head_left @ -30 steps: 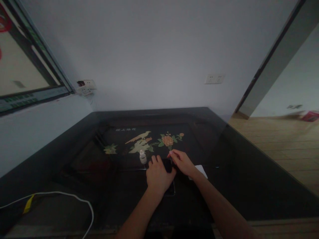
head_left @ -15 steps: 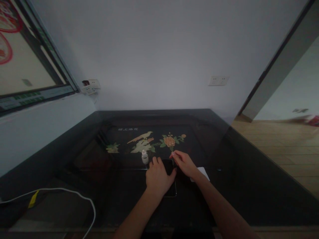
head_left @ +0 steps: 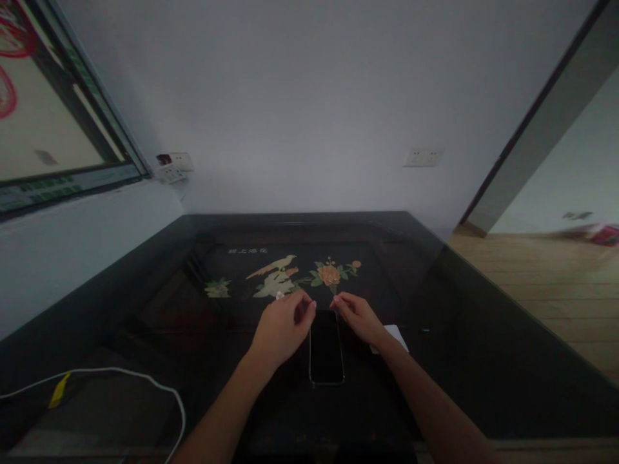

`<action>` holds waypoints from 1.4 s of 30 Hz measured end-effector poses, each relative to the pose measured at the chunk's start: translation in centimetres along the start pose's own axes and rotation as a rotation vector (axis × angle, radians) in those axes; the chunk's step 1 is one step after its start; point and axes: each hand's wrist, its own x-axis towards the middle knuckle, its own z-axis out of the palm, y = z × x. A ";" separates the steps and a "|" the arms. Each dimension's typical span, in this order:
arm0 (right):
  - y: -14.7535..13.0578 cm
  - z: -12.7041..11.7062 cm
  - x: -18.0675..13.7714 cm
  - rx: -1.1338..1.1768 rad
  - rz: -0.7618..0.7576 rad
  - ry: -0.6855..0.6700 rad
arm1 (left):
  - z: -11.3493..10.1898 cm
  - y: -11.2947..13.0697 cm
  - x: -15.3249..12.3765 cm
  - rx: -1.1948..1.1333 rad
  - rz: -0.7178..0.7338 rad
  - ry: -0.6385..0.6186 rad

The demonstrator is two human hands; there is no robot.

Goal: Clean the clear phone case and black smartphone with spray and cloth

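Note:
A smartphone (head_left: pixel 326 351) with a dark screen lies flat on the black table (head_left: pixel 159 283). My left hand (head_left: pixel 283 325) hovers at its upper left edge, thumb and index finger drawn together. Past the phone's upper right corner is my right hand (head_left: pixel 358 317), its fingertips also closed in a pinch. Whatever either pinch may hold is too thin or dark to make out. Behind my left hand a small white bottle (head_left: pixel 279 295) is mostly hidden, only its top showing. Something flat and white (head_left: pixel 397 336) lies partly beneath my right wrist.
A bird-and-flower picture (head_left: pixel 329 275) decorates the table's middle. At the left a white cable (head_left: pixel 145 379) with a yellow tag (head_left: pixel 58 390) curves over the near edge. The wall (head_left: pixel 300 116) borders the table's far side.
My left hand has lifted off the phone and moved left and upward, its spread fingers now pinched. The phone's screen is uncovered and the bottle is mostly hidden. My right hand has barely moved.

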 end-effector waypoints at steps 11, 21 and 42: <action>-0.2 -0.1 -0.1 -0.062 0.006 -0.001 | 4.6 -0.7 -0.6 0.066 -0.138 -0.066; -0.4 -0.2 0.0 -0.116 0.039 -0.009 | 6.6 0.1 -0.9 0.242 -0.307 -0.115; 0.0 -0.1 -0.1 -0.067 0.073 -0.026 | 7.5 2.1 -0.3 0.292 -0.258 -0.175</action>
